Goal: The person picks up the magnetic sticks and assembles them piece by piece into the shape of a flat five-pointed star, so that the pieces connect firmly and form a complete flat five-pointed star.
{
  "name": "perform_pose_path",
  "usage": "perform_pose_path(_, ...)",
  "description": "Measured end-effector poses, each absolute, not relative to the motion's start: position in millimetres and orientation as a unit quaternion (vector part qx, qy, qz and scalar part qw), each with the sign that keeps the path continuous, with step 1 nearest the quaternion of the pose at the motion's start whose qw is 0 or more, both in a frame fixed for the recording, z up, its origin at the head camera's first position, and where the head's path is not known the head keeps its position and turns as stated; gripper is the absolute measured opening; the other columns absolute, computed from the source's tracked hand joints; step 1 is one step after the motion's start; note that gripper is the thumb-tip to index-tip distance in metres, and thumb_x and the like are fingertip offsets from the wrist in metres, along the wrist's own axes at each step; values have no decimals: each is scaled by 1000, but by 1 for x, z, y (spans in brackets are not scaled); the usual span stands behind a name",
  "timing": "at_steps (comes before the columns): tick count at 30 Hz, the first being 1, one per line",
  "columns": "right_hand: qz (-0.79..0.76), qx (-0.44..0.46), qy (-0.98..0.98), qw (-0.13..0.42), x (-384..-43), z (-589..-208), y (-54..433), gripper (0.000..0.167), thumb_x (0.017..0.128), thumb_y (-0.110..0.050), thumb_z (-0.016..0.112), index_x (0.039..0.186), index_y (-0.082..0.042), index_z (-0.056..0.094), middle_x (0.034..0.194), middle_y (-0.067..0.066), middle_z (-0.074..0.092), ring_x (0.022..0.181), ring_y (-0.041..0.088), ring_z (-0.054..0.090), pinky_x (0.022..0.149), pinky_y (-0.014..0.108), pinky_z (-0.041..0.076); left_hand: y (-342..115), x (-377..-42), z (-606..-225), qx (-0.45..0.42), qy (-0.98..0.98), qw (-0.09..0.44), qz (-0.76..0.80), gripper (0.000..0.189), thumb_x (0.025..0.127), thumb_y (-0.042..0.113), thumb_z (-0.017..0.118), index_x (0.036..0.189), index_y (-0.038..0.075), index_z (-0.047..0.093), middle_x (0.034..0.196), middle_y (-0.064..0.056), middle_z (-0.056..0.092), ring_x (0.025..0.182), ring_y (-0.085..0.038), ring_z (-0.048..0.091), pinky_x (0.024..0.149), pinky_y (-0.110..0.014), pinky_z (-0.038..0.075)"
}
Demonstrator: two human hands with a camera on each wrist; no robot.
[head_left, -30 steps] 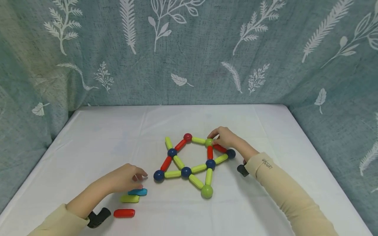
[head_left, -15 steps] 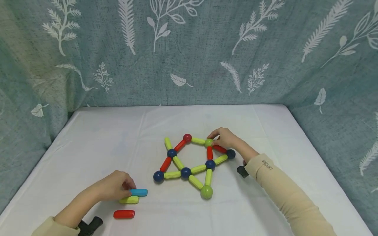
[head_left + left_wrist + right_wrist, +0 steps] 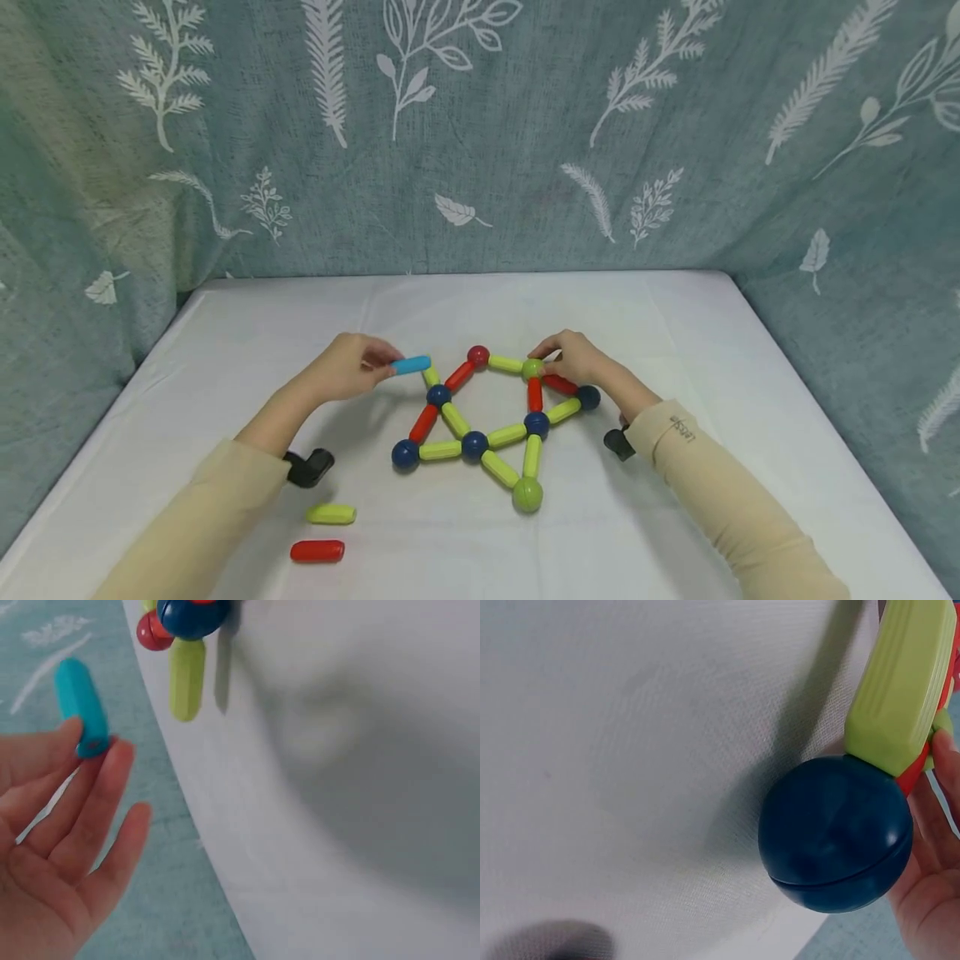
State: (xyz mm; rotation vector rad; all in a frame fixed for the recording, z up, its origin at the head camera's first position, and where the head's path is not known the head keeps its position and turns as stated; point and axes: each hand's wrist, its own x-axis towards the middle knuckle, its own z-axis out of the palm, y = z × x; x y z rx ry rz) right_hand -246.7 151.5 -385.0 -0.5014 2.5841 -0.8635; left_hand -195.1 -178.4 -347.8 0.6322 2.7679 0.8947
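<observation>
My left hand (image 3: 351,367) pinches a light-blue rod (image 3: 412,365) by one end between thumb and fingertips; the left wrist view shows the rod (image 3: 81,705) pointing away from the fingers. In the head view its far end overlaps the free tip of a lime rod (image 3: 431,377) that sticks out from a dark blue ball (image 3: 438,396). My right hand (image 3: 576,357) grips a green ball (image 3: 532,368) at the far right of a flat frame of rods and balls. Close in the right wrist view is another dark blue ball (image 3: 834,832), joined to a lime rod (image 3: 904,682).
A loose lime rod (image 3: 331,514) and a loose red rod (image 3: 317,552) lie at the front left of the white table (image 3: 630,542). The frame's near corner is a green ball (image 3: 527,495). A leaf-patterned curtain (image 3: 480,167) hangs behind the table.
My left hand has taken the light-blue rod from beside the loose rods and carried it up and to the right, to the frame's upper left. My right hand has stayed on the green ball.
</observation>
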Motion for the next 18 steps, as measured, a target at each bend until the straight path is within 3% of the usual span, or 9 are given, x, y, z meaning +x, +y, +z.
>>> perform_pose_path(3, -307, -179, 916, 186, -247, -385, 154, 26, 86, -6, 62, 112, -4, 65, 113, 11, 61, 105, 27, 53, 85, 35, 47, -157, -223, -353, 196, 934, 75, 289, 19, 87, 0, 58, 103, -4, 65, 94, -14, 66, 89, -28, 61, 79, -40, 50)
perform_pose_path(8, -301, -182, 917, 186, -248, -384, 152, 25, 86, -5, 62, 111, -4, 65, 112, 11, 62, 101, 25, 55, 82, 33, 48, -136, -249, -365, 140, 949, 105, 263, 21, 89, 2, 55, 107, -1, 65, 101, -15, 63, 92, -26, 56, 82, -39, 47)
perform_pose_path(18, -316, -171, 913, 192, -245, -384, 153, 27, 86, -5, 61, 113, -3, 64, 114, 13, 60, 102, 29, 57, 83, 34, 48, -123, -257, -377, 122, 944, 146, 268, 22, 87, 2, 57, 107, -4, 65, 108, -18, 63, 95, -27, 58, 84, -35, 48)
